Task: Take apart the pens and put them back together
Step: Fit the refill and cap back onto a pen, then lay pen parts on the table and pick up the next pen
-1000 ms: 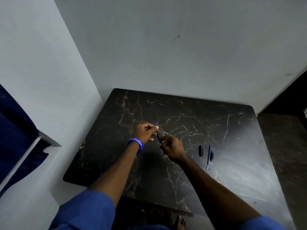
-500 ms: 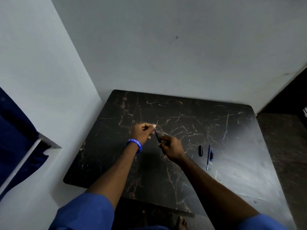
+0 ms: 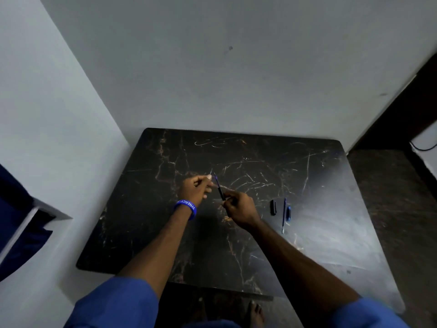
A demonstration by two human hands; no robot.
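Both hands meet above the middle of the black marble table (image 3: 165,233). My left hand (image 3: 195,189), with a blue wristband, pinches the upper end of a thin dark pen part (image 3: 219,187). My right hand (image 3: 240,207) grips its lower end. The part is tilted, its blue tip pointing up and away. To the right on the table lie a black cap (image 3: 273,207), a thin blue refill (image 3: 283,215) and a small blue cap (image 3: 288,213), side by side and apart from both hands.
Grey walls close in the table at the back and on the left. A dark blue curtain (image 3: 14,221) hangs at the far left. Dark floor lies to the right of the table. My bare feet (image 3: 255,311) show under the front edge.
The hands have stayed together on the pen part and shifted only slightly. The parts on the table have not moved.
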